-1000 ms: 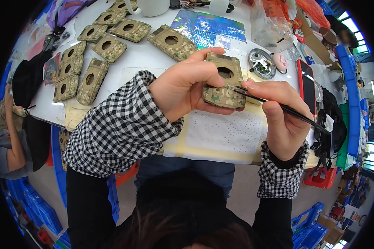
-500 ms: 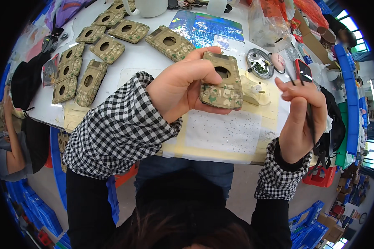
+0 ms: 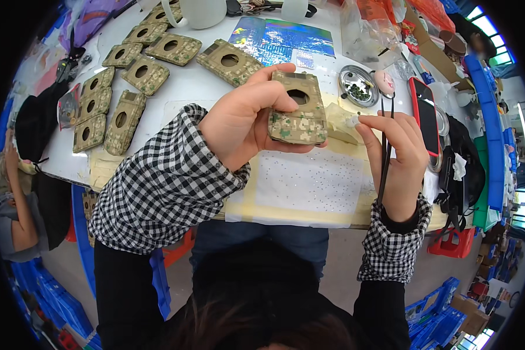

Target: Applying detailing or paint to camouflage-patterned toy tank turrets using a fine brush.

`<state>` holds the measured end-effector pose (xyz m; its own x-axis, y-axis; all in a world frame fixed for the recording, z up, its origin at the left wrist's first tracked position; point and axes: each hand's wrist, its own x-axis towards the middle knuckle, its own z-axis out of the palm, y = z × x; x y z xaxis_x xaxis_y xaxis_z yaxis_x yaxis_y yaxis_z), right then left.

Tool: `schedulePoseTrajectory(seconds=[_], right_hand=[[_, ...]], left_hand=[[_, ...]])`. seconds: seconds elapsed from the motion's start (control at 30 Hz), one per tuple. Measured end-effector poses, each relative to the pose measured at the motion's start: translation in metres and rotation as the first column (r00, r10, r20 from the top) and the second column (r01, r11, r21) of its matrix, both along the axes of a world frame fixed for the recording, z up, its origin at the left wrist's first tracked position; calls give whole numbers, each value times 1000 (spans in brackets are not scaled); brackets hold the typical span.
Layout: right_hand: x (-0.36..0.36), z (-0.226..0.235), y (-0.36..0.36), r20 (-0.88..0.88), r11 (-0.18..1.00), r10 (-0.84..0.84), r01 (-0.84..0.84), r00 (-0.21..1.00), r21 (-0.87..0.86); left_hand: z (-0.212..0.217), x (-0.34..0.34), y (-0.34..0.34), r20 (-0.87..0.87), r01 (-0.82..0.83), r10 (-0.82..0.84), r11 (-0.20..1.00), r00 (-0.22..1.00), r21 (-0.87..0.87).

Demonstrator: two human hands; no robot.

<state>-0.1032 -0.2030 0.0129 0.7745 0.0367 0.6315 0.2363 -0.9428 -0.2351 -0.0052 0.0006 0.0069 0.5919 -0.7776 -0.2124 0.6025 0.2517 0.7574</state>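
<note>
My left hand (image 3: 248, 125) grips a flat camouflage-patterned pad (image 3: 297, 111) with a round hole near its top, held up over the white table (image 3: 186, 87). My right hand (image 3: 398, 154) is to the right of the pad and apart from it. It holds a thin black tool (image 3: 385, 146) upright between thumb and fingers. A small pale block (image 3: 339, 123) lies on the table between the pad and my right hand. Below both hands lies a white sheet (image 3: 312, 184) dotted with small specks on a yellowish mat.
Several more camouflage pads (image 3: 122, 87) lie at the table's left and back. A round metal dish (image 3: 359, 86) with dark bits, a red phone (image 3: 426, 116), a shiny blue sheet (image 3: 291, 38) and a white jug (image 3: 201, 11) stand behind. Another person (image 3: 14, 198) is at the left.
My right hand drew the black tool away from the pad's right edge, swung it upright and moved slightly right. The left hand kept the pad in about the same place.
</note>
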Motion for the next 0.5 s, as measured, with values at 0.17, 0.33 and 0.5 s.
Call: schedulePoseTrajectory(seconds=[0.17,0.33,0.5], right_hand=[[-5,13,3,137,1000,-24,22,990,14],[-10,20,19,194,927,142,-199,971,319],[2,6,32,143,746,310,-334,940,576]], left_hand=[[-1,-1,-1,-3,15,-15,1000,1000,-8],[-2,-1,0,-4,41,-41,999,999,-16],[-2,-2,0,17,42,-42,999,999,-5]])
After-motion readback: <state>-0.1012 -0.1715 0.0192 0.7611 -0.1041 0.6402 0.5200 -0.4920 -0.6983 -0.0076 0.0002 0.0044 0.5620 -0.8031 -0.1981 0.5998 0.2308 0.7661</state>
